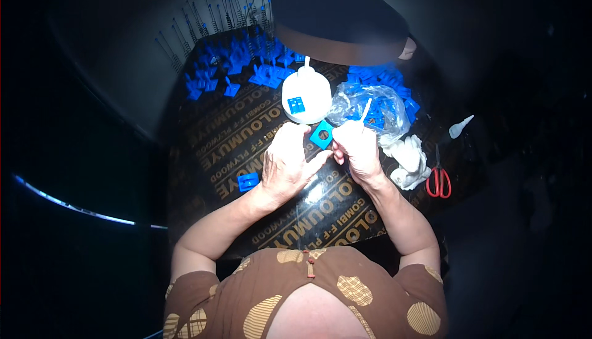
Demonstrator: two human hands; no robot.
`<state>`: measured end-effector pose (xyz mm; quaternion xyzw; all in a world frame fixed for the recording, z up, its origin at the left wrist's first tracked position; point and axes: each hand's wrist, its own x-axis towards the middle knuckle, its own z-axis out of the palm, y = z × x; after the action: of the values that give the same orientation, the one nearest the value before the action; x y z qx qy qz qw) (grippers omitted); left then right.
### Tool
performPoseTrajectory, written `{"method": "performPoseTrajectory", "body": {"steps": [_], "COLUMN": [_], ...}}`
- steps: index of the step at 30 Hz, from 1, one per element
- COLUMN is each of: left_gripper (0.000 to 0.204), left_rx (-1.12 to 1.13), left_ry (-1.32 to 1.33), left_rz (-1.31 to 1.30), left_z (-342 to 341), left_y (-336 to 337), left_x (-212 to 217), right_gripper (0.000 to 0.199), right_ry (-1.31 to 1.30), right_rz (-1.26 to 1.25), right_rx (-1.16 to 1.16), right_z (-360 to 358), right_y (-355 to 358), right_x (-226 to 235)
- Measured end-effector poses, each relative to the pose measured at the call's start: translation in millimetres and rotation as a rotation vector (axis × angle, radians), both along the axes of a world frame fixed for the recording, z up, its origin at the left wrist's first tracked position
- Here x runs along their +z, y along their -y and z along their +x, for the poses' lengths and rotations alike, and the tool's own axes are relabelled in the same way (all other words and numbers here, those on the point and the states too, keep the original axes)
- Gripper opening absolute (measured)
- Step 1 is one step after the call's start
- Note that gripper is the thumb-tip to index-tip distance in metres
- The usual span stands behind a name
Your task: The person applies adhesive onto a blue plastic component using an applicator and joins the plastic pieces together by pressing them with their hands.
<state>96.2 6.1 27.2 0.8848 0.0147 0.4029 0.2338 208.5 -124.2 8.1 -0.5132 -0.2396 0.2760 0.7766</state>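
A small blue square plate [316,140] with a round hole sits between my hands, tilted above the board. My left hand [285,161] grips it between thumb and fingers. Beside it my right hand [359,153] is closed, its fingertips against the plate's right edge. A thin white pointed stick [367,110] rises from the right fist; its lower end is hidden. Just beyond my hands stands a white rounded bottle [314,95] with a narrow spout and a blue square patch on its side. One more blue piece [248,182] lies left of my left wrist.
A clear plastic bag [345,106] of blue pieces lies beyond my right hand, with a crumpled white cloth [408,161], red-handled scissors [438,182] and a white nozzle [459,127] to the right. Blue pieces and upright springy wires [228,12] fill the far left. A dark round object [339,21] overhangs the back.
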Motion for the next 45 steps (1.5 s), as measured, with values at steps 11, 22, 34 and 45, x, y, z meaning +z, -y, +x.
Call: {"method": "performPoseTrajectory", "body": {"steps": [11,22,34,45], "left_gripper": [0.04,0.034,0.024,0.037], "left_rx": [0.029,0.017,-0.749,-1.048], "left_ry": [-0.019,-0.141,-0.246,-0.079], "left_rz": [0.099,-0.172,-1.769,-1.916], "left_z": [-6.3,-3.0,7.2,-14.6], "left_y": [7.0,1.1,-32.4,-16.1], "left_x": [7.2,0.5,-6.4,-11.3], "right_gripper": [0.016,0.017,0.027,0.026], "right_ry": [-0.012,0.061,0.051,0.314], "right_rz": [0.003,-0.024,0.01,-0.051], "right_rx": [0.026,0.065,0.066,0.084], "right_z": [-11.1,-11.9,2.8,2.9], "right_y": [-2.0,-2.9,5.4,2.7], "right_x": [1.8,1.6,-0.5,3.0]}}
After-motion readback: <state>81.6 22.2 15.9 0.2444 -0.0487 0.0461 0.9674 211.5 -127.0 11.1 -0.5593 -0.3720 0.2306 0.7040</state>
